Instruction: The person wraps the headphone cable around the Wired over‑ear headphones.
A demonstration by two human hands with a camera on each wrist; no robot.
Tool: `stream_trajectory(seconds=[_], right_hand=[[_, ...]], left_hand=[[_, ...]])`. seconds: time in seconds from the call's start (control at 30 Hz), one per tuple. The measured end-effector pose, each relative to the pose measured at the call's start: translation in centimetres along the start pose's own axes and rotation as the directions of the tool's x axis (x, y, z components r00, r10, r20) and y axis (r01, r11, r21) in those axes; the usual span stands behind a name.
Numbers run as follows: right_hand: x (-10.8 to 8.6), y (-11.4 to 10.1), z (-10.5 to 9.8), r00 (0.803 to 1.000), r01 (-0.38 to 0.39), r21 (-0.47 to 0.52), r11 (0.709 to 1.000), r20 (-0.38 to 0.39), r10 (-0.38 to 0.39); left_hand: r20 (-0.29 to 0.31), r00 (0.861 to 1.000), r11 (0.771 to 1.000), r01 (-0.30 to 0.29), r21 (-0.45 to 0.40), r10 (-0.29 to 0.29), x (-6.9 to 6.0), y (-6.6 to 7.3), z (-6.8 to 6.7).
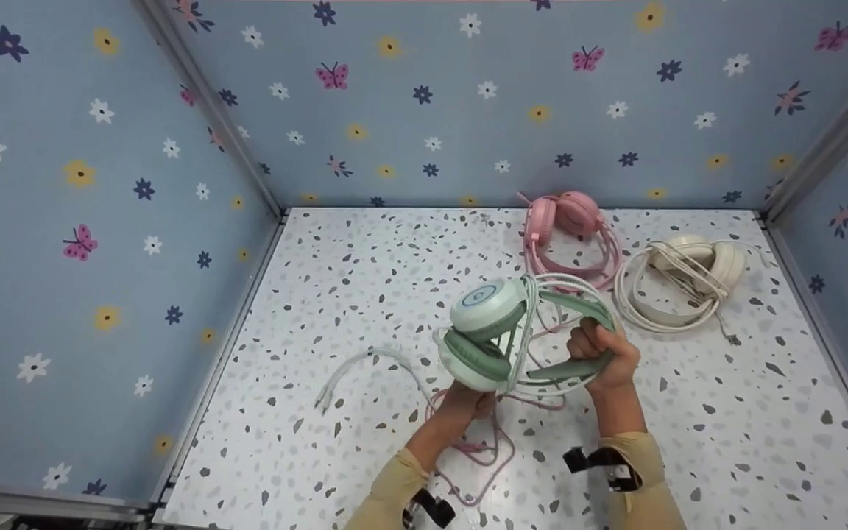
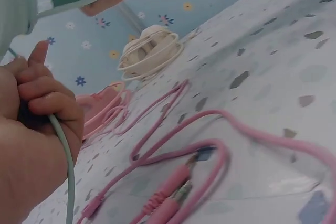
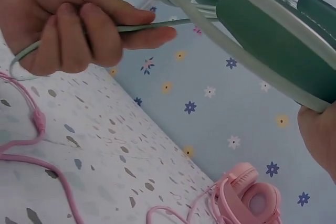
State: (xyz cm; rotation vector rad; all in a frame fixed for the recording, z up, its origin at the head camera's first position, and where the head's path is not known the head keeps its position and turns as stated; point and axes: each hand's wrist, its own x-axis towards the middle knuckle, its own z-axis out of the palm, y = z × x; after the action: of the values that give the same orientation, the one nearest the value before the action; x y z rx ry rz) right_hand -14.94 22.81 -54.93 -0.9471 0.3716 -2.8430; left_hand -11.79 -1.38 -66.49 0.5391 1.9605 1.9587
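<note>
My right hand grips the green headband of a pair of white and green headphones, held up above the tabletop. Pale green cable loops run around the headband and beside the ear cups. Just below the ear cups, my left hand is partly hidden in the head view. In the right wrist view its curled fingers and thumb hold the thin green cable, which leads up to the headphones. The cable's loose end trails over the table to the left.
Pink headphones lie at the back wall, and their pink cable sprawls beneath my hands. Cream headphones with a wound cable lie at the right. Flower-patterned panels enclose the speckled tabletop.
</note>
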Motion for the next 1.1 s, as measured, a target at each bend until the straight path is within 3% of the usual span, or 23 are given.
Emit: stream_trajectory(seconds=[0.03,0.07,0.13,0.17,0.2,0.3,0.37,0.43,0.5,0.57,0.63,0.7,0.8,0.87,0.93,1.0,1.1], right_hand=[[0.2,-0.3,-0.2,0.999,0.019,-0.012,1.000,-0.027,-0.019],[0.5,-0.6,-0.3,0.998,0.037,-0.027,0.999,-0.057,-0.039],[0.9,-1.3,-0.7,0.990,0.071,-0.066,0.995,-0.115,-0.078],[1.0,-1.7,-0.9,0.984,0.084,-0.088,0.993,-0.147,-0.096],[1.2,-2.1,-1.0,0.977,0.096,-0.105,0.990,-0.180,-0.113],[1.5,-3.3,-1.4,0.950,0.130,-0.121,0.984,-0.269,-0.159],[1.7,-4.1,-1.3,0.924,0.161,-0.130,0.978,-0.328,-0.196],[1.9,-4.8,-1.3,0.895,0.194,-0.175,0.965,-0.370,-0.248],[2.0,-5.4,-1.2,0.871,0.202,-0.249,0.947,-0.397,-0.290],[2.0,-5.7,-1.0,0.861,0.187,-0.305,0.934,-0.407,-0.305],[1.9,-5.7,-1.0,0.862,0.159,-0.342,0.926,-0.409,-0.300],[1.7,-5.7,-1.1,0.864,0.145,-0.358,0.922,-0.409,-0.294],[1.5,-5.6,-1.2,0.852,0.141,-0.389,0.911,-0.420,-0.311],[1.4,-5.5,-1.0,0.831,0.126,-0.446,0.886,-0.441,-0.340],[1.3,-5.2,-0.7,0.801,0.087,-0.528,0.845,-0.467,-0.374],[1.2,-4.9,-0.2,0.762,0.029,-0.610,0.792,-0.499,-0.413],[1.1,-4.5,0.6,0.714,-0.068,-0.718,0.693,-0.520,-0.469]], left_hand=[[-0.092,0.996,0.992,-0.008,-0.127,-0.003,-0.4,2.5,1.2],[-0.123,0.992,0.995,-0.016,-0.101,0.004,-0.9,4.5,2.0],[-0.213,0.976,0.999,-0.041,-0.013,0.037,-1.7,6.5,3.3],[-0.261,0.963,0.997,-0.046,0.056,0.059,-2.0,7.2,3.8],[-0.288,0.950,0.988,-0.082,0.131,0.117,-2.3,7.0,4.0],[-0.349,0.903,0.937,-0.136,0.322,0.251,-2.8,6.1,4.6],[-0.343,0.877,0.887,-0.174,0.428,0.337,-3.0,5.1,4.6],[-0.309,0.862,0.838,-0.209,0.504,0.401,-3.0,4.7,4.6],[-0.266,0.842,0.775,-0.249,0.580,0.469,-3.0,4.4,4.4],[-0.226,0.826,0.717,-0.272,0.641,0.516,-3.1,4.6,4.1],[-0.193,0.827,0.671,-0.268,0.691,0.528,-3.3,5.0,3.8],[-0.141,0.849,0.634,-0.260,0.728,0.510,-3.5,5.8,3.4],[-0.031,0.883,0.545,-0.261,0.797,0.467,-3.7,7.0,2.6],[0.038,0.895,0.477,-0.272,0.835,0.444,-3.8,8.0,2.2],[0.074,0.887,0.378,-0.268,0.886,0.456,-3.8,9.0,1.9],[0.087,0.869,0.280,-0.250,0.927,0.488,-3.6,9.8,1.6],[0.097,0.824,0.141,-0.209,0.968,0.558,-3.1,11.0,1.1]])
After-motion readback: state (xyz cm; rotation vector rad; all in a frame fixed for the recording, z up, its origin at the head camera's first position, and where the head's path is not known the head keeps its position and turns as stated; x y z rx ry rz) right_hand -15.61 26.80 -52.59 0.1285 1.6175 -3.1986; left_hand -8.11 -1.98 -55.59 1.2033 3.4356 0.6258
